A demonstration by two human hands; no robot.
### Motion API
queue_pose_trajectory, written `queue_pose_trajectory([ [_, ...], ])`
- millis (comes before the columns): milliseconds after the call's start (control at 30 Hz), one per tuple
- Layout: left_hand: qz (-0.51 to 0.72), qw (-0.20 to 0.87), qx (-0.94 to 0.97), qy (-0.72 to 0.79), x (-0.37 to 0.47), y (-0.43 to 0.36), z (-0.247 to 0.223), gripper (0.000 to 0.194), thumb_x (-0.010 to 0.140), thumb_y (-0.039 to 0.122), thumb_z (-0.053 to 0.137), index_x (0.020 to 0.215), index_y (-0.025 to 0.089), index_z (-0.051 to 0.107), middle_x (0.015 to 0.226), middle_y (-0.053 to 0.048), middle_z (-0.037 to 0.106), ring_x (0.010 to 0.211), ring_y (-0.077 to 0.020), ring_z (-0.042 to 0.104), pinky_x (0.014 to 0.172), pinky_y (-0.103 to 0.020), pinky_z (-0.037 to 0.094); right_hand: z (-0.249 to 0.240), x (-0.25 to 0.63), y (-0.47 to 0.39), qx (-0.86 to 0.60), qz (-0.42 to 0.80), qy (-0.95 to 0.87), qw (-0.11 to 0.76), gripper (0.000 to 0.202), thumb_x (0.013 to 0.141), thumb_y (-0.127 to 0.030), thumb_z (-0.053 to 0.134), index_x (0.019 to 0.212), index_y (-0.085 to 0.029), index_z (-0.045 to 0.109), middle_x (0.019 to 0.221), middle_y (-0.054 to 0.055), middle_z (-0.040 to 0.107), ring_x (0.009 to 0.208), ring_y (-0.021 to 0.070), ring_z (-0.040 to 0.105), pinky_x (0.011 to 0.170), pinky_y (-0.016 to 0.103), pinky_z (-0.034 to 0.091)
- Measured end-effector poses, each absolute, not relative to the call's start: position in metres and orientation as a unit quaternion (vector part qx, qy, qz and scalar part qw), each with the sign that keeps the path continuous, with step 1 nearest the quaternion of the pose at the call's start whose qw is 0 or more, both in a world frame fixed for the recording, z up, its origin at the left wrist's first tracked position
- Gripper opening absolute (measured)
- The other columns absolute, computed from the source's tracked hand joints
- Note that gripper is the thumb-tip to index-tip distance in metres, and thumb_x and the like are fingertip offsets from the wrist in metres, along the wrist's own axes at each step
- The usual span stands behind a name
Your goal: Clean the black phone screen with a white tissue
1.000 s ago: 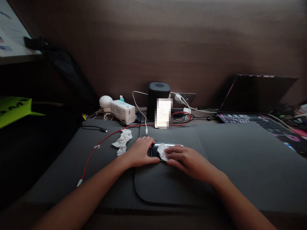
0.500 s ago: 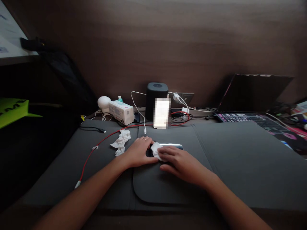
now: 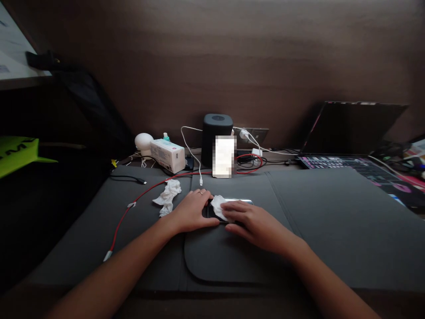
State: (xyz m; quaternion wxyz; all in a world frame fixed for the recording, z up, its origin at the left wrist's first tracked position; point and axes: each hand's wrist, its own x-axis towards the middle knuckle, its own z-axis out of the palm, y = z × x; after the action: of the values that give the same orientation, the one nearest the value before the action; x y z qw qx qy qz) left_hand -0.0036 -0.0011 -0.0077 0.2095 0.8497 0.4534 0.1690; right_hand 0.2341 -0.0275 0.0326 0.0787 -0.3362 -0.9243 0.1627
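A dark, glossy phone (image 3: 213, 214) lies flat on the grey desk mat (image 3: 226, 261), its long side running left to right. My left hand (image 3: 192, 212) grips its left end, thumb along the near edge and fingers at the far edge. Under the fingers of my right hand (image 3: 254, 221) a crumpled white tissue (image 3: 219, 206) is pressed on the phone's glass. Much of the phone's right part is covered by that hand. Left of my left hand lies another crumpled tissue (image 3: 168, 195), touched by neither hand.
A red cable (image 3: 123, 217) curves across the mat's left side. Behind stand a white box (image 3: 168, 156), a dark speaker (image 3: 209, 141) and a blurred-out bright rectangle (image 3: 224, 157). A white cable's plug (image 3: 201, 181) lies beyond my left hand. An open laptop (image 3: 352, 130) stands at right.
My right hand has slid slightly right along the phone, taking the tissue with it. My left hand stays in place on the phone's left end.
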Motion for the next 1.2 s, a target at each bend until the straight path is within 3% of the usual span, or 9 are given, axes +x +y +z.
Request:
queue_pose_trajectory([
  [100, 0.169, 0.214, 0.845, 0.459, -0.004, -0.001, -0.007, 0.050, 0.072, 0.054, 0.074, 0.103, 0.019, 0.056, 0.098, -0.005, 0.061, 0.091, -0.0254, 0.058, 0.080, -0.037, 0.046, 0.039, 0.239, -0.027, -0.353, 0.166, -0.918, 0.072, 0.032, 0.101, -0.039, 0.049, 0.110, -0.023, 0.075, 0.123, 0.008, 0.069, 0.109, 0.0252, 0.065, 0.097, 0.040, 0.049],
  [267, 0.170, 0.215, 0.847, 0.455, -0.004, -0.001, -0.007, 0.046, 0.074, 0.054, 0.073, 0.101, 0.020, 0.056, 0.099, -0.006, 0.062, 0.092, -0.0255, 0.059, 0.081, -0.037, 0.046, 0.040, 0.235, -0.030, -0.329, 0.173, -0.925, 0.081, 0.032, 0.099, -0.041, 0.053, 0.119, -0.024, 0.071, 0.130, 0.008, 0.066, 0.118, 0.0258, 0.061, 0.098, 0.038, 0.048],
  [433, 0.166, 0.224, 0.841, 0.463, -0.004, -0.002, -0.005, 0.049, 0.072, 0.053, 0.076, 0.101, 0.020, 0.055, 0.098, -0.005, 0.061, 0.091, -0.0252, 0.059, 0.080, -0.036, 0.045, 0.041, 0.237, -0.030, -0.367, 0.160, -0.913, 0.077, 0.035, 0.101, -0.041, 0.049, 0.103, -0.021, 0.077, 0.112, 0.009, 0.072, 0.099, 0.0241, 0.067, 0.089, 0.035, 0.051],
  [600, 0.164, 0.227, 0.839, 0.466, -0.003, -0.003, -0.003, 0.048, 0.073, 0.053, 0.075, 0.101, 0.019, 0.055, 0.097, -0.005, 0.060, 0.090, -0.0251, 0.058, 0.080, -0.036, 0.045, 0.041, 0.239, -0.028, -0.349, 0.167, -0.918, 0.089, 0.032, 0.099, -0.041, 0.052, 0.110, -0.022, 0.075, 0.117, 0.010, 0.069, 0.105, 0.0243, 0.065, 0.091, 0.035, 0.050],
  [733, 0.162, 0.229, 0.839, 0.467, -0.003, -0.003, -0.002, 0.049, 0.073, 0.053, 0.075, 0.103, 0.019, 0.055, 0.098, -0.005, 0.061, 0.091, -0.0251, 0.058, 0.081, -0.036, 0.045, 0.044, 0.242, -0.027, -0.374, 0.183, -0.905, 0.089, 0.038, 0.101, -0.042, 0.047, 0.099, -0.020, 0.079, 0.105, 0.010, 0.072, 0.092, 0.0222, 0.067, 0.083, 0.033, 0.051],
  [1200, 0.164, 0.222, 0.841, 0.466, -0.004, -0.003, -0.004, 0.047, 0.072, 0.053, 0.074, 0.101, 0.020, 0.055, 0.097, -0.004, 0.061, 0.091, -0.0248, 0.058, 0.080, -0.036, 0.045, 0.042, 0.242, -0.022, -0.351, 0.212, -0.907, 0.094, 0.046, 0.103, -0.044, 0.042, 0.087, -0.018, 0.076, 0.094, 0.010, 0.071, 0.083, 0.0198, 0.066, 0.077, 0.030, 0.049],
])
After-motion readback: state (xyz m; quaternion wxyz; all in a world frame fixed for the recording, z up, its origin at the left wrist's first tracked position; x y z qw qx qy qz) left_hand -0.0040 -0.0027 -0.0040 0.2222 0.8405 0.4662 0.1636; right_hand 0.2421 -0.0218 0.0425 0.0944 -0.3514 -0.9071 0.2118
